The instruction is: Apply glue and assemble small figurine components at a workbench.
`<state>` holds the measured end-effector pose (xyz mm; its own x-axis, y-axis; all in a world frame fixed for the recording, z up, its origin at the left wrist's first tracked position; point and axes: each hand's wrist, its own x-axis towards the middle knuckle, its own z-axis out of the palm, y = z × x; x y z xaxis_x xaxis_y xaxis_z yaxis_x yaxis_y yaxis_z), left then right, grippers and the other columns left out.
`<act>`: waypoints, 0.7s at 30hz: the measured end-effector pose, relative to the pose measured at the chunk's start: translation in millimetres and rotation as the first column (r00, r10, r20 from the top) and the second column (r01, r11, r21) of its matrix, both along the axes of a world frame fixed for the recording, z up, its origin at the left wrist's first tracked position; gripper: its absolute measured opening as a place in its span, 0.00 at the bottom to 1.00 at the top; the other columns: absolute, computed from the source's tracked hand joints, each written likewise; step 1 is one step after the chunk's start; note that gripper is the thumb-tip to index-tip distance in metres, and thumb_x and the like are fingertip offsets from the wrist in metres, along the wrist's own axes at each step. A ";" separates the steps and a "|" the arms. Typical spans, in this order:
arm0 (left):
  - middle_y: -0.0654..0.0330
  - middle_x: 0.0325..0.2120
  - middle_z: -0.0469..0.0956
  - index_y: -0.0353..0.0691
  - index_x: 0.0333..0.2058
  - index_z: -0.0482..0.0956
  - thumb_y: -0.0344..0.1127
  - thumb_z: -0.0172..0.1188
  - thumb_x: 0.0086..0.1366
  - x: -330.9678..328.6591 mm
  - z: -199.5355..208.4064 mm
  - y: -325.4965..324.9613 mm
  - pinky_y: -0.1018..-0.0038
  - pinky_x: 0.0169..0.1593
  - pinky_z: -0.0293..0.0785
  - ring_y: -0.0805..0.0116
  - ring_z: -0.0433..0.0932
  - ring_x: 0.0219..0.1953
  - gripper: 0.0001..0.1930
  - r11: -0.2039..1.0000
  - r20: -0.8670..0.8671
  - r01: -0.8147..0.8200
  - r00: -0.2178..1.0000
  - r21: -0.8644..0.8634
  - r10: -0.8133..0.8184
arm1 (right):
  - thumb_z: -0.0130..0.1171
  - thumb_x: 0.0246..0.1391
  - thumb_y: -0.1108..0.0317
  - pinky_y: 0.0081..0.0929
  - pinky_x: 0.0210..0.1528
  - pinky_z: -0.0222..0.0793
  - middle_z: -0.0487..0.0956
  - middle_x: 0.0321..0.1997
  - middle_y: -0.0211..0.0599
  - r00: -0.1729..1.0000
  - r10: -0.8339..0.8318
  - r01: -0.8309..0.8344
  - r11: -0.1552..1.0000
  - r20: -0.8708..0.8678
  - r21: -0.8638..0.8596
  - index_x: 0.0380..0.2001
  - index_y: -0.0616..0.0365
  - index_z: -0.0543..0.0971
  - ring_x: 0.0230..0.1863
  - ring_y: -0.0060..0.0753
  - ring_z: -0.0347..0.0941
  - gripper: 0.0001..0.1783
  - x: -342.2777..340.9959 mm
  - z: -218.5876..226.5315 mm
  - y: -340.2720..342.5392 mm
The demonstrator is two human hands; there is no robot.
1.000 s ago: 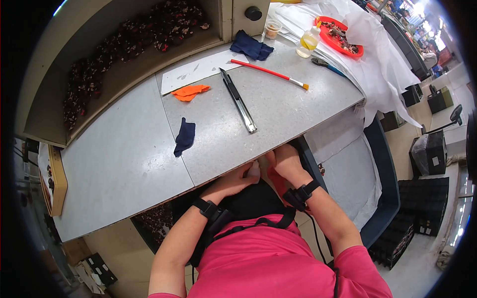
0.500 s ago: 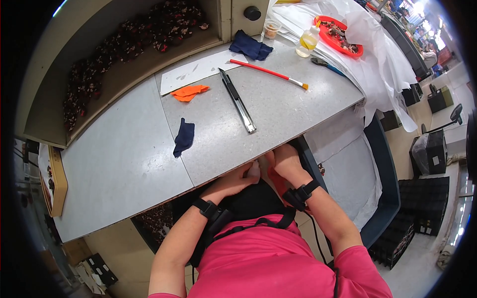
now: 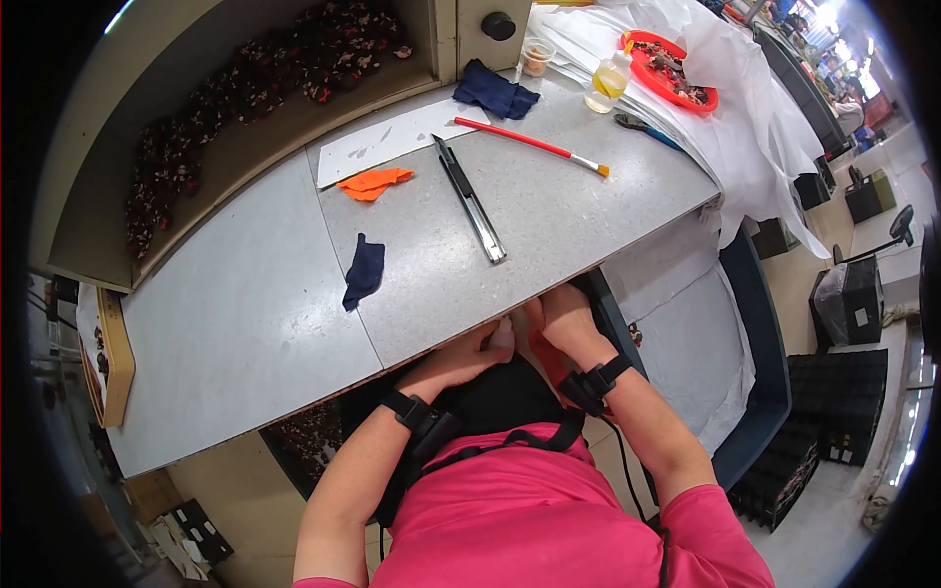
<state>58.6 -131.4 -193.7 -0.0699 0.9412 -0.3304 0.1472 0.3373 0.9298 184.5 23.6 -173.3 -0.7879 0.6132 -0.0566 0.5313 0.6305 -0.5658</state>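
Observation:
Both hands are low in front of my lap, at the near edge of the grey worktable [image 3: 265,265]. My left hand [image 3: 459,359] is bent inward with its fingers curled, and a pale pinkish-white piece [image 3: 502,338] shows at the fingertips. What it is I cannot make out. My right hand [image 3: 567,316] hangs just right of it, knuckles up, its fingertips hidden below the table edge and behind the hand. Red cloth [image 3: 549,358] hangs beside the right wrist. On the table above the hands lie a box cutter [image 3: 470,204] and a dark blue scrap of cloth [image 3: 365,272].
A red-handled brush [image 3: 529,141], an orange cloth scrap [image 3: 374,183], a folded navy cloth [image 3: 495,90] and a clear bottle [image 3: 608,80] lie or stand farther back. A red tray [image 3: 642,76] holds small dark pieces. A paper-lined blue bin [image 3: 774,382] stands at right.

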 end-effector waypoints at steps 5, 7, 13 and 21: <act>0.63 0.32 0.75 0.34 0.44 0.74 0.38 0.59 0.63 0.4 -4.9 0.3 0.79 0.39 0.68 0.76 0.72 0.34 0.16 1.000 0.016 -0.004 1.000 0.015 0.004 | 0.39 0.62 0.41 0.45 0.40 0.73 0.80 0.27 0.51 1.000 -0.015 0.016 0.999 0.017 -0.029 0.25 0.59 0.83 0.33 0.57 0.78 0.34 -0.5 2.9 0.2; 0.64 0.32 0.75 0.34 0.44 0.74 0.38 0.59 0.63 -0.2 0.2 0.5 0.79 0.38 0.68 0.76 0.72 0.33 0.15 1.000 0.006 0.008 1.000 -0.012 -0.008 | 0.39 0.62 0.41 0.46 0.40 0.73 0.80 0.27 0.52 0.999 -0.021 0.022 0.999 0.029 -0.029 0.25 0.59 0.83 0.34 0.57 0.78 0.34 -1.2 2.8 0.2; 0.64 0.31 0.75 0.34 0.43 0.74 0.38 0.59 0.63 0.3 -8.0 0.2 0.79 0.37 0.68 0.77 0.72 0.33 0.15 1.000 0.007 0.005 1.000 0.023 -0.005 | 0.39 0.61 0.41 0.46 0.41 0.73 0.81 0.28 0.52 0.998 -0.018 0.019 1.000 0.063 -0.014 0.26 0.59 0.83 0.34 0.57 0.78 0.34 -1.9 0.9 1.6; 0.64 0.31 0.75 0.34 0.44 0.74 0.38 0.59 0.63 0.7 -3.5 0.9 0.79 0.38 0.68 0.76 0.72 0.33 0.15 1.000 -0.005 -0.004 1.000 0.016 0.004 | 0.39 0.61 0.40 0.46 0.41 0.73 0.81 0.28 0.51 0.997 -0.004 0.004 1.000 0.072 0.006 0.27 0.56 0.84 0.35 0.57 0.78 0.33 -1.1 -2.4 4.2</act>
